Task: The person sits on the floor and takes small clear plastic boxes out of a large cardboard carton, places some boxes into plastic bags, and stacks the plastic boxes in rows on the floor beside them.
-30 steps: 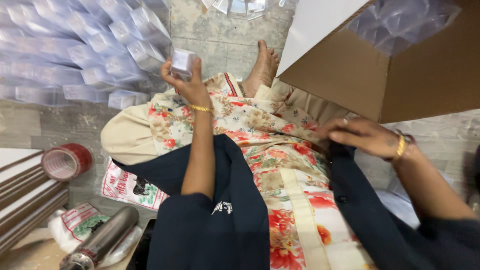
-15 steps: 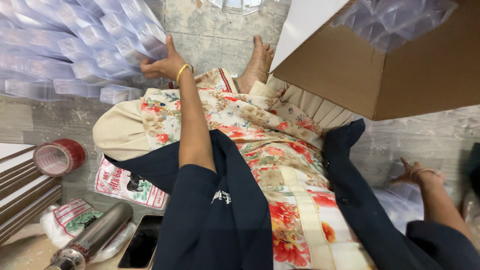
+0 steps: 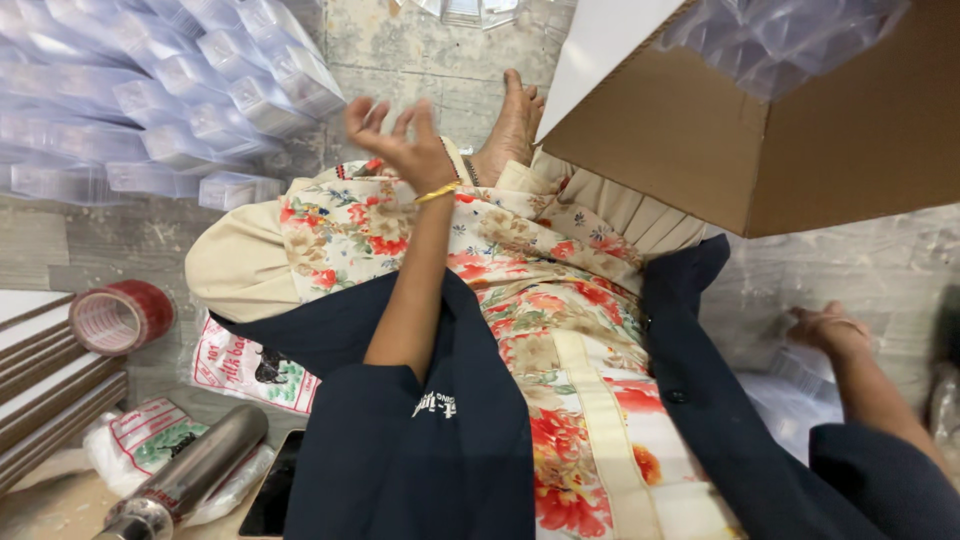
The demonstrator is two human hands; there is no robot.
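I sit on the floor with a floral garment over my lap. My left hand is raised above my knee with its fingers spread and nothing in it, just right of the stacked clear plastic boxes. My right hand reaches down to the floor at the right and rests on clear plastic packaging; whether it grips any of it I cannot tell. A large cardboard box holding clear plastic boxes stands at the upper right.
A roll of red tape lies at the left beside flat cardboard sheets. A steel bottle, a dark phone and printed plastic bags lie at the lower left. My bare foot points ahead.
My left hand set a clear plastic box on the stack at the left and pulled back empty. My right hand moved from my lap down to the floor at the right.
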